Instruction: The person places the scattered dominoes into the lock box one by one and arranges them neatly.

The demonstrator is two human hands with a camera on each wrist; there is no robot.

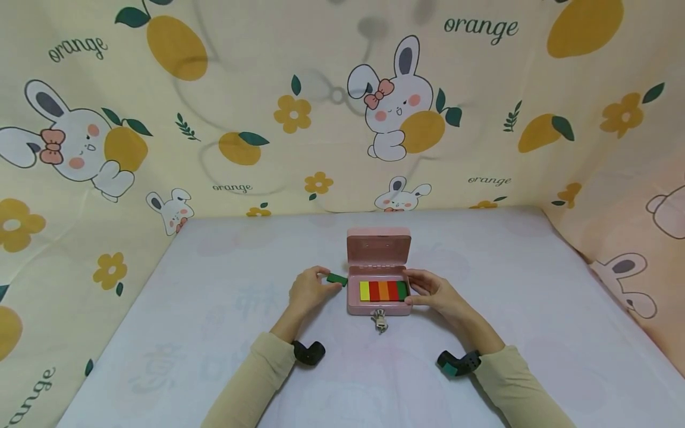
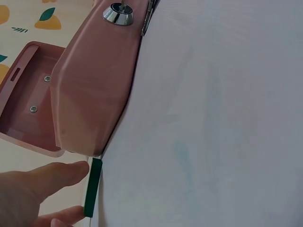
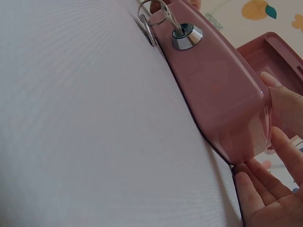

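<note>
A pink metal cash box (image 1: pixel 379 309) stands on the table with its lid (image 1: pixel 377 249) raised. Inside it lies a row of coloured blocks (image 1: pixel 379 291), yellow, red, orange and green. Just off the box's left side, my left hand (image 1: pixel 309 291) pinches a green block (image 1: pixel 337 279) between thumb and finger; the left wrist view shows this block (image 2: pixel 93 187) close to the box's corner. My right hand (image 1: pixel 439 294) grips the box's right side, its thumb at the rim and other fingers low against the wall, as the right wrist view shows.
A key with a ring (image 1: pixel 379 321) hangs from the lock at the box's front. White cloth (image 1: pixel 225 321) covers the table. Behind it and at both sides rises a cream curtain (image 1: pixel 321 196) printed with rabbits and oranges. Each wrist wears a dark camera band (image 1: pixel 308 353).
</note>
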